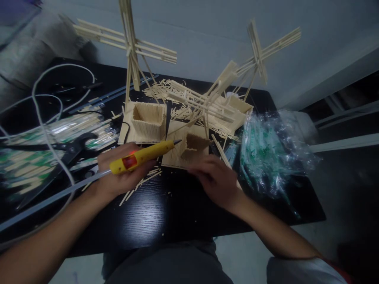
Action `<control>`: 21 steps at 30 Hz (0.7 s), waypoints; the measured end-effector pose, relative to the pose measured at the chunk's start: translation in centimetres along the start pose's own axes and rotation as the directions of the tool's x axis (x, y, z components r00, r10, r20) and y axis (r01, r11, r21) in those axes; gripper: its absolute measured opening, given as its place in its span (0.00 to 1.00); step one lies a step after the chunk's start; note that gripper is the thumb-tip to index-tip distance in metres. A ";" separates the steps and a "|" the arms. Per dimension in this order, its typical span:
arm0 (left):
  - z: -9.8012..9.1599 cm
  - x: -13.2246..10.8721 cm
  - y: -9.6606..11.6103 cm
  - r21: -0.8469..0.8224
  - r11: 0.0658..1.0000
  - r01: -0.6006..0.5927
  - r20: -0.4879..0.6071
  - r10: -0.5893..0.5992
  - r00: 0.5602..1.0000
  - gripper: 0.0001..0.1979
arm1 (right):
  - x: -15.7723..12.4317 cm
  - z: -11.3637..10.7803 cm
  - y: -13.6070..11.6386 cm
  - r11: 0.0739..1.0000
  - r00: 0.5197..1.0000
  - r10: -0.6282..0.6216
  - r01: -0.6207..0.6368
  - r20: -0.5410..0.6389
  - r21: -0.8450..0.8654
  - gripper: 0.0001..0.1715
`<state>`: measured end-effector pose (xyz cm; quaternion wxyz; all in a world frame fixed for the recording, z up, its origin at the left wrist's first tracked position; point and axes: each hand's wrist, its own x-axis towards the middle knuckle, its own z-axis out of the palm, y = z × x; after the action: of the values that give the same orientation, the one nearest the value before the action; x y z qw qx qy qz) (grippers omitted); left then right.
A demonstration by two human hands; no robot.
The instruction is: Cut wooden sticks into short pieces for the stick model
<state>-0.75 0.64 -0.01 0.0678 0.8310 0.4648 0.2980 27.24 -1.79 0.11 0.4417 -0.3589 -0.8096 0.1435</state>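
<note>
A yellow hot glue gun (pixel 154 152) is gripped in my left hand (pixel 121 177), a long translucent glue stick (pixel 68 192) trailing from its back. Its nozzle points right, over the middle windmill model's wooden base (pixel 174 152). At that base's front right edge is my right hand (pixel 217 179), fingers curled and pinched together; what lies between them is hidden. On the base stands a small open box of sticks (pixel 194 146), with crossed stick blades (pixel 204 102) behind it.
To the left stands another stick windmill (pixel 148 122); a third (pixel 257 59) is at the back right. Loose sticks (pixel 160 88) litter the black table (pixel 189 213). Black-handled pliers (pixel 71 152), a white cable (pixel 38 106) and packaged sticks (pixel 59 134) lie left, a plastic bag (pixel 266 154) right.
</note>
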 end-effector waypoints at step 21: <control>0.5 -0.5 -1.2 -0.220 0.961 0.169 -0.234 -0.220 0.947 0.17 | 2.9 8.2 -4.1 0.883 0.744 -0.130 0.388 0.655 -0.265 0.12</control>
<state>-1.55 1.04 -1.15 0.1184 0.7245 0.5179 0.4391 17.64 -1.88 -0.52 0.0874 -0.2523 -0.9633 0.0272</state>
